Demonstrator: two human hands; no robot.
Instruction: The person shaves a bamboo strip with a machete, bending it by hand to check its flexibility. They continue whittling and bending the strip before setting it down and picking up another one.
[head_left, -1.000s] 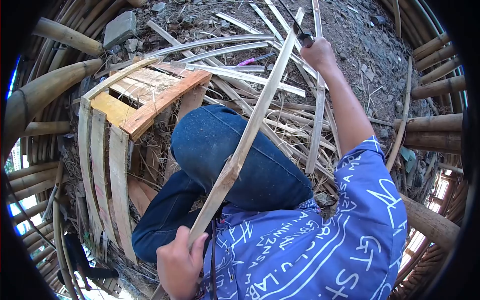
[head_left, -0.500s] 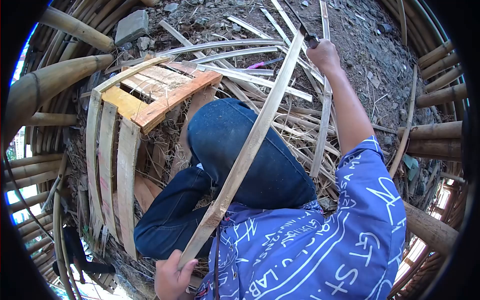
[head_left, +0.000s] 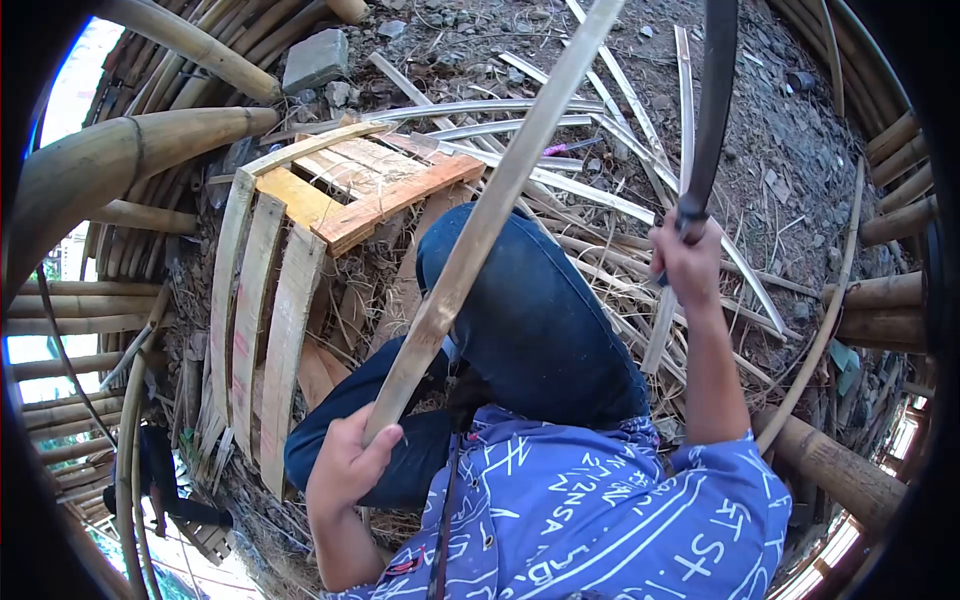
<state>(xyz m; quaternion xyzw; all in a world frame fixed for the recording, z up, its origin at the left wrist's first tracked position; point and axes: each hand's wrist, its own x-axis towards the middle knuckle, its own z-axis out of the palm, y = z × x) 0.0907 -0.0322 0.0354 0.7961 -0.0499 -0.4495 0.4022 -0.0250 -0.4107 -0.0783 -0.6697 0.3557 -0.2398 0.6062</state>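
Observation:
A long bamboo strip (head_left: 465, 262) slants up across the view, over the bent knee in dark jeans. At its lower end my left hand (head_left: 352, 452) is closed around it. On the right, my right hand (head_left: 688, 258) grips the handle of a long dark-bladed knife (head_left: 714, 110), its blade pointing up and apart from the strip. Behind the knee stands a wooden crate (head_left: 400, 203) with an orange-brown front board and pale slats down its side.
Split bamboo strips (head_left: 600, 205) lie scattered on the soil beyond the knee, with a pink-handled tool (head_left: 556, 150) among them. A grey block (head_left: 316, 60) sits at the upper left. Thick bamboo poles (head_left: 150, 140) line both sides.
My right hand has come down and nearer, and the knife now points upward, away from the strip. My left hand has risen with the strip, whose far end now leaves the top of view.

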